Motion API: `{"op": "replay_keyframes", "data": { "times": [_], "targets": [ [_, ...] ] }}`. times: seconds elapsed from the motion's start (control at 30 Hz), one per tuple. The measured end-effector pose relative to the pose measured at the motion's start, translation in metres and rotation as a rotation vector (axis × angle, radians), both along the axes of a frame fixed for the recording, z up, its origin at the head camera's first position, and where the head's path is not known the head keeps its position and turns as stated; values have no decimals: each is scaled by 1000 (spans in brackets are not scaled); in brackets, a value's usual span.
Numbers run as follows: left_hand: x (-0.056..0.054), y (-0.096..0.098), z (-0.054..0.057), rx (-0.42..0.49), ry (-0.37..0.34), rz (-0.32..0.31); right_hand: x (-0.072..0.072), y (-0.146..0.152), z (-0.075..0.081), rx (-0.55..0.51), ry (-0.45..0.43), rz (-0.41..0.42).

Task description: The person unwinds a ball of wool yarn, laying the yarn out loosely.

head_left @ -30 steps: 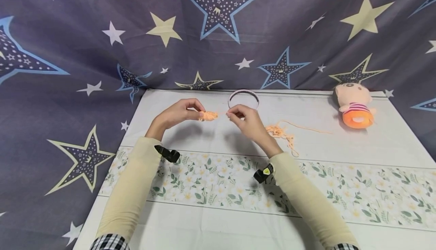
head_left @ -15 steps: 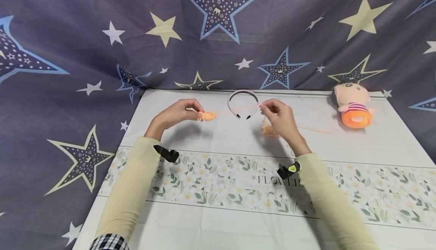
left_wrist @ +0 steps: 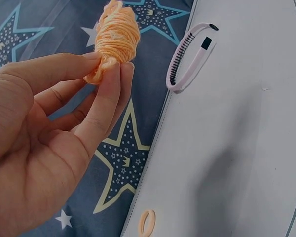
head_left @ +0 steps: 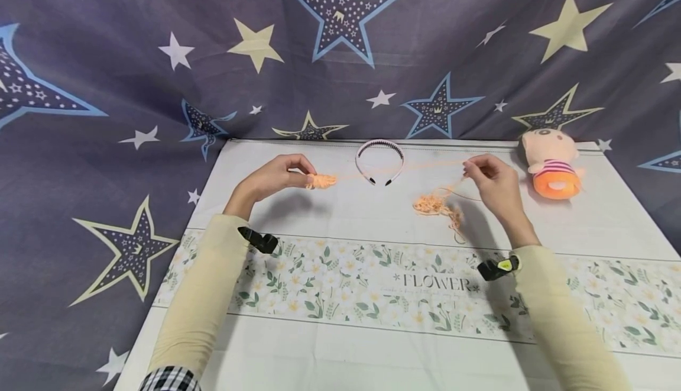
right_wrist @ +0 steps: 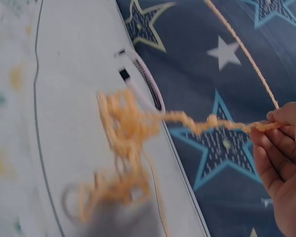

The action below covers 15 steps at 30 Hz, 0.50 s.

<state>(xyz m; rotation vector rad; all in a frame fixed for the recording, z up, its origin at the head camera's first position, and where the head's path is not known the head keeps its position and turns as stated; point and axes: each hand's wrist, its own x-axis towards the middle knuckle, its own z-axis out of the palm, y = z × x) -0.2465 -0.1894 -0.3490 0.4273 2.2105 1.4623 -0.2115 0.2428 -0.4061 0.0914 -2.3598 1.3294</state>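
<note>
My left hand pinches a small wound bundle of orange yarn by its lower end, between thumb and fingertips. To the right, my right hand pinches a strand of the same yarn, which runs across from the bundle. From the right fingertips the yarn continues down to a loose tangle of yarn. In the right wrist view that tangle is blurred, with a kinked length leading from it to the fingers.
Behind the yarn, a pale pink headband lies at the back of the table. A plush toy with an orange base is at the back right. The left wrist view shows a small peach-coloured ring. A star-patterned curtain hangs behind the table.
My right hand has moved well to the right, from near the yarn bundle, drawing out a long strand. The left hand has stayed almost still. Headband and yarn tangle are now uncovered.
</note>
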Motion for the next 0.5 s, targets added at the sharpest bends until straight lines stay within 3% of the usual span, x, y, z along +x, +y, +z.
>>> {"op": "replay_keyframes", "data": {
  "times": [0.3, 0.5],
  "targets": [
    [0, -2, 0, -11, 3, 4, 15, 44, -2, 65, -88, -106],
    [-13, -9, -18, -30, 7, 31, 25, 72, -4, 70, -117, -181]
  ]
}}
